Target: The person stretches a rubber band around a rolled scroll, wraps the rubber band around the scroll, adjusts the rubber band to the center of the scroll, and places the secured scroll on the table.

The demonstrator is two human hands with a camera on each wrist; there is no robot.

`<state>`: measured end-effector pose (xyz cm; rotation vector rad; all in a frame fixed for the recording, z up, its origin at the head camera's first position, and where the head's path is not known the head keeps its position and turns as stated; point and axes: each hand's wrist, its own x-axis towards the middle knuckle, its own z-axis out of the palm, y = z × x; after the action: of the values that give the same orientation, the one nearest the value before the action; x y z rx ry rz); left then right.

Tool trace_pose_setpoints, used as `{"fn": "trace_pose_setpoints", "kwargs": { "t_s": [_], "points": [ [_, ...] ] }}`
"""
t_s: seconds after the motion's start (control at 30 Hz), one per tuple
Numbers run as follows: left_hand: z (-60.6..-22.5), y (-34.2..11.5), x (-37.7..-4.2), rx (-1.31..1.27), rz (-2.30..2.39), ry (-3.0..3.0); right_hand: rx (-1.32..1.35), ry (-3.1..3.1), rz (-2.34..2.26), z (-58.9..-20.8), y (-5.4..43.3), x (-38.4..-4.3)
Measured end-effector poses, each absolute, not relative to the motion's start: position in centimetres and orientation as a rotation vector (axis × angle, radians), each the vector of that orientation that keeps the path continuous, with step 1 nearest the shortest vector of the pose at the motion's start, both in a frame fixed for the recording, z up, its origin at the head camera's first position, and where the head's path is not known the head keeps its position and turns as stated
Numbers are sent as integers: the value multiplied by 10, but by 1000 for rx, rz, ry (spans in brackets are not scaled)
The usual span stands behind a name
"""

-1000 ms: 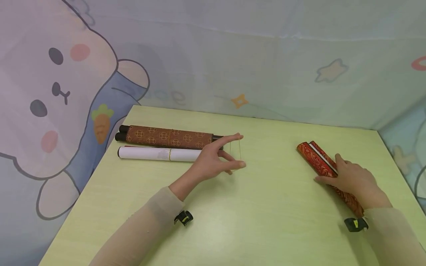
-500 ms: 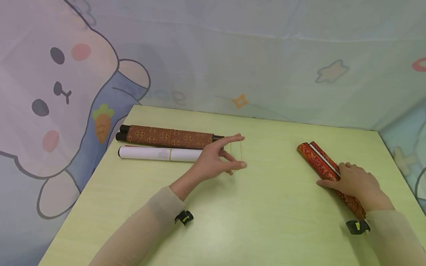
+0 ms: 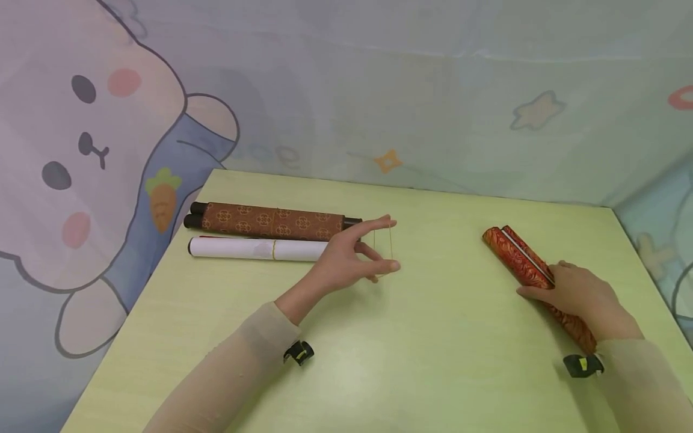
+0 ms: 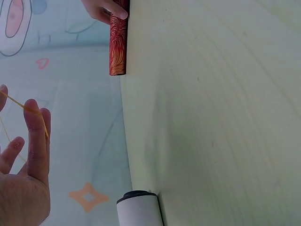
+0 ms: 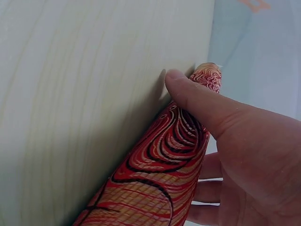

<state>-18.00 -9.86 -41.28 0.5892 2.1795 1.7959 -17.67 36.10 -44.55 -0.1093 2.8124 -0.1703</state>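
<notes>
A yellow rubber band (image 3: pixel 391 242) is looped over the spread fingers and thumb of my left hand (image 3: pixel 342 260), stretched between them above the table. In the left wrist view those fingers (image 4: pixel 36 146) look fairly straight. My right hand (image 3: pixel 585 297) grips a red patterned scroll (image 3: pixel 511 252) lying slantwise on the right of the table. In the right wrist view the thumb (image 5: pixel 197 96) presses on one side of the scroll (image 5: pixel 160 155), and the other fingers lie on its far side. A pale strip shows between the scroll's two rolled sides. My palm hides its middle.
Left of my left hand lie a brown patterned scroll (image 3: pixel 271 222) with black rod ends and a white roll (image 3: pixel 233 248) bound by a yellow band. They rest side by side on the pale table (image 3: pixel 433 361). A printed cloth (image 3: pixel 433 90) hangs behind.
My right hand has slid slightly toward the near end of the red scroll, its raised finger now lowered onto it. My left hand keeps the rubber band stretched.
</notes>
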Motion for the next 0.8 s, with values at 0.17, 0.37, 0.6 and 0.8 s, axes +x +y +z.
{"fn": "trace_pose_setpoints", "kwargs": {
  "t_s": [0.17, 0.37, 0.6, 0.8],
  "points": [
    [-415, -99, -181, 588, 1803, 2182, -140, 2820, -191, -443, 362, -177],
    [-416, -99, -182, 579, 1806, 2176, -172, 2850, -228, -439, 365, -179],
    [-417, -98, -182, 575, 1799, 2180, -133, 2866, -278, -437, 371, -179],
    [-418, -97, -182, 587, 1786, 2178, -127, 2888, -328, -439, 373, -176]
  ]
}}
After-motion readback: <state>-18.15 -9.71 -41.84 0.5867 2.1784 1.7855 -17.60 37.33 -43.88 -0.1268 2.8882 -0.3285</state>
